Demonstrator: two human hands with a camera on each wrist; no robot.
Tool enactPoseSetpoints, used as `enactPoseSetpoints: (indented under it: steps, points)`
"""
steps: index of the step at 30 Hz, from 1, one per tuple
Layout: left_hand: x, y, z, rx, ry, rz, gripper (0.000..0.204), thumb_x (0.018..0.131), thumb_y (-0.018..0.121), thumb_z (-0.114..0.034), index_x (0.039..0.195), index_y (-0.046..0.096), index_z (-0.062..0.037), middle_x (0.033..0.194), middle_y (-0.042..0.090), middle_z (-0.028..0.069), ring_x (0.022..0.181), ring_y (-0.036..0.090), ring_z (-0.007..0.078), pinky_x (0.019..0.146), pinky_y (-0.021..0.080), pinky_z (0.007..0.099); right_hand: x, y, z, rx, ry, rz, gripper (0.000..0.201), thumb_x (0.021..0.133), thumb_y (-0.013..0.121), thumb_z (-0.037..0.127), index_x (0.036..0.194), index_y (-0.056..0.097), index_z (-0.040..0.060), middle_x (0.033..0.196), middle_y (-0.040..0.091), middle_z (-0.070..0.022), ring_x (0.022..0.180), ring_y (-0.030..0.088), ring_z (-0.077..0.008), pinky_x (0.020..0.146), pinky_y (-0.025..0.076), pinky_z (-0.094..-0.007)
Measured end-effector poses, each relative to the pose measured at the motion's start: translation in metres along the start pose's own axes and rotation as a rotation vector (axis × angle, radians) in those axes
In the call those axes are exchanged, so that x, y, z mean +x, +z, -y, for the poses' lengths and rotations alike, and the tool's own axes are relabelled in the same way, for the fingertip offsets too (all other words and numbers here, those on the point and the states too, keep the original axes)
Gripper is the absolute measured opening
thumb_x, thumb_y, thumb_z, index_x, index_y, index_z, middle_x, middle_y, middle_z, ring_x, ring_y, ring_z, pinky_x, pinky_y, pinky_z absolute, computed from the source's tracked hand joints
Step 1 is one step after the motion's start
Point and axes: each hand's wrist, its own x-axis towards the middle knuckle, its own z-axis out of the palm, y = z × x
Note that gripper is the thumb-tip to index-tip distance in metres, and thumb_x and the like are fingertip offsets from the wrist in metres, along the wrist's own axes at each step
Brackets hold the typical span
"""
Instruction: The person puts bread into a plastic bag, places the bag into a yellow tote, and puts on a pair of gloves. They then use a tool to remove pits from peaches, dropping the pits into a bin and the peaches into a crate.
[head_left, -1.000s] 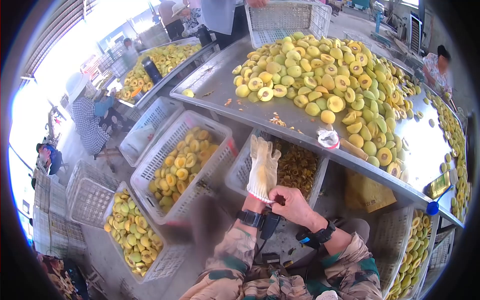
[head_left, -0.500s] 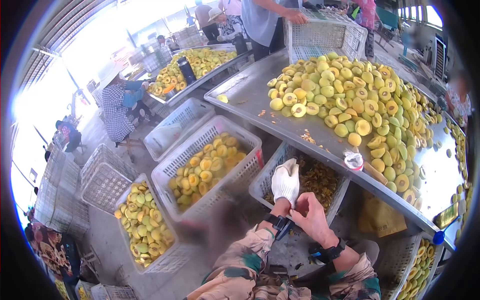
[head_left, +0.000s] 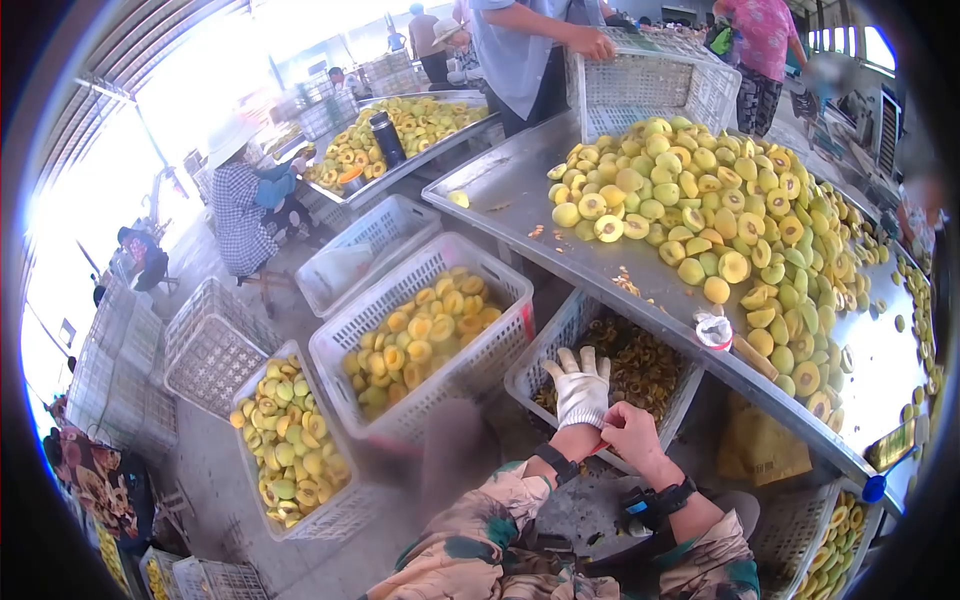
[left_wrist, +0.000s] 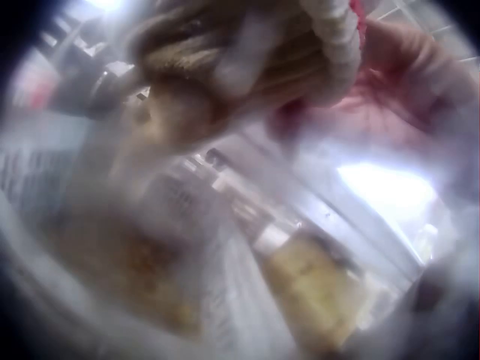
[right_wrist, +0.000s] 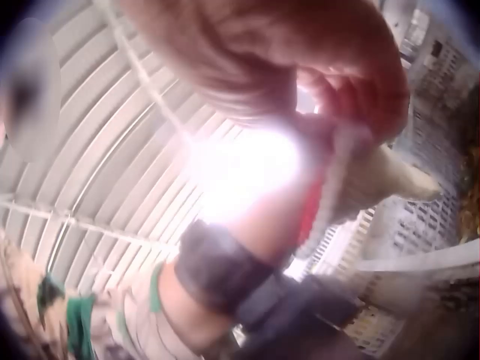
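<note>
A cream knit glove (head_left: 582, 400) covers my left hand (head_left: 580, 388), whose fingers are spread above a crate of dark scraps (head_left: 640, 372). My bare right hand (head_left: 632, 434) pinches the glove's red-edged cuff at the left wrist. In the right wrist view, thumb and fingers of the right hand (right_wrist: 300, 67) close on the white and red cuff (right_wrist: 324, 202). The left wrist view is blurred; the gloved palm (left_wrist: 217, 67) fills its top. Another white glove (head_left: 713, 331) and a wooden handle (head_left: 755, 357) lie at the metal table's edge.
Halved yellow-green fruit (head_left: 700, 200) is heaped on the metal table (head_left: 500, 200). Crates of fruit (head_left: 420, 340) stand at the left, another (head_left: 835, 545) at lower right. A person holds an empty crate (head_left: 640, 90) across the table. A yellow sack (head_left: 765, 440) lies underneath.
The left hand's fingers went from extended together, to bent, to spread wide in the glove. The right hand stays at the cuff. The head view has shifted, so the table appears farther right and lower.
</note>
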Motion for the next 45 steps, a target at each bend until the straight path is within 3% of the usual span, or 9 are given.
enactPoseSetpoints:
  steps: [3, 7, 11, 13, 18, 20, 24, 39, 45]
  points:
    - [-0.003, -0.022, 0.011, -0.025, 0.069, 0.282, 0.048, 0.090, 0.048, -0.026, 0.138, 0.043, -0.0273, 0.147, 0.037, 0.0099, 0.133, 0.032, 0.0469, 0.099, 0.026, 0.0682, -0.006, 0.006, 0.004, 0.080, -0.034, 0.089, 0.018, 0.070, 0.066, 0.010, 0.085, 0.064, -0.0001, 0.075, 0.065, -0.0139, 0.070, 0.064, -0.0217, 0.067, 0.051, -0.0328]
    - [-0.008, 0.023, 0.029, -0.384, 0.126, 0.497, 0.050, 0.079, 0.066, -0.040, 0.124, 0.059, -0.0182, 0.114, 0.065, 0.0110, 0.109, 0.061, 0.0295, 0.088, 0.048, 0.0454, -0.012, 0.006, 0.022, 0.090, -0.076, 0.150, 0.016, 0.075, 0.062, 0.007, 0.088, 0.062, -0.0011, 0.074, 0.063, -0.0065, 0.070, 0.057, -0.0122, 0.067, 0.049, -0.0293]
    - [-0.025, 0.063, 0.032, -1.941, -0.138, 0.811, 0.035, 0.087, 0.061, -0.025, 0.117, 0.062, -0.0056, 0.103, 0.066, 0.0123, 0.093, 0.065, 0.0191, 0.081, 0.052, 0.0344, -0.017, -0.005, 0.037, 0.180, -0.054, 0.240, 0.016, 0.078, 0.063, 0.008, 0.092, 0.062, 0.0000, 0.076, 0.063, -0.0062, 0.071, 0.058, -0.0118, 0.068, 0.049, -0.0292]
    - [-0.020, 0.050, 0.040, -1.338, 0.381, 0.388, 0.029, 0.090, 0.055, -0.019, 0.113, 0.063, -0.0021, 0.091, 0.066, 0.0135, 0.079, 0.065, 0.0155, 0.069, 0.053, 0.0305, -0.016, -0.021, 0.038, 0.132, -0.192, 0.112, 0.015, 0.082, 0.064, 0.009, 0.094, 0.063, 0.0002, 0.080, 0.064, -0.0050, 0.072, 0.058, -0.0101, 0.069, 0.050, -0.0277]
    - [0.000, -0.119, -0.001, -1.209, -0.112, 0.549, 0.033, 0.091, 0.054, -0.024, 0.114, 0.065, -0.0018, 0.071, 0.069, 0.0115, 0.044, 0.052, 0.0104, 0.043, 0.041, 0.0256, 0.004, -0.098, 0.039, 0.221, -0.167, -0.556, 0.010, 0.090, 0.061, 0.004, 0.100, 0.062, 0.0019, 0.082, 0.059, 0.0026, 0.074, 0.054, -0.0053, 0.067, 0.046, -0.0209]
    - [0.007, -0.137, -0.012, -1.284, -0.065, 0.490, 0.034, 0.093, 0.053, -0.024, 0.115, 0.065, -0.0015, 0.072, 0.069, 0.0113, 0.044, 0.052, 0.0095, 0.043, 0.041, 0.0243, 0.020, -0.132, 0.031, -0.150, -0.205, -0.802, 0.022, 0.080, 0.064, 0.003, 0.102, 0.063, 0.0063, 0.092, 0.059, -0.0124, 0.081, 0.058, -0.0278, 0.075, 0.050, -0.0357]
    - [0.022, -0.148, -0.035, -1.400, -0.001, 0.484, 0.033, 0.095, 0.054, -0.023, 0.120, 0.062, -0.0026, 0.079, 0.070, 0.0109, 0.045, 0.052, 0.0093, 0.043, 0.040, 0.0229, 0.058, -0.153, 0.006, -0.584, -0.173, -0.646, 0.022, 0.081, 0.058, 0.011, 0.102, 0.062, 0.0060, 0.101, 0.060, -0.0154, 0.091, 0.058, -0.0356, 0.082, 0.046, -0.0439]
    - [0.043, -0.146, 0.013, -1.627, -0.030, 0.308, 0.041, 0.096, 0.051, -0.020, 0.131, 0.050, 0.0015, 0.100, 0.068, 0.0176, 0.068, 0.064, 0.0148, 0.061, 0.052, 0.0256, 0.086, -0.186, 0.026, 0.185, -0.020, -0.814, 0.019, 0.077, 0.063, 0.005, 0.094, 0.058, 0.0002, 0.084, 0.062, -0.0124, 0.076, 0.060, -0.0225, 0.072, 0.049, -0.0339]
    - [0.124, -0.167, 0.033, -1.549, 0.050, 0.041, 0.038, 0.095, 0.050, -0.012, 0.129, 0.051, 0.0043, 0.098, 0.066, 0.0137, 0.074, 0.061, 0.0150, 0.067, 0.050, 0.0269, 0.188, -0.254, 0.058, -0.131, -0.161, -0.795, 0.027, 0.085, 0.053, 0.013, 0.107, 0.060, -0.0007, 0.104, 0.063, -0.0255, 0.100, 0.059, -0.0406, 0.084, 0.047, -0.0457]
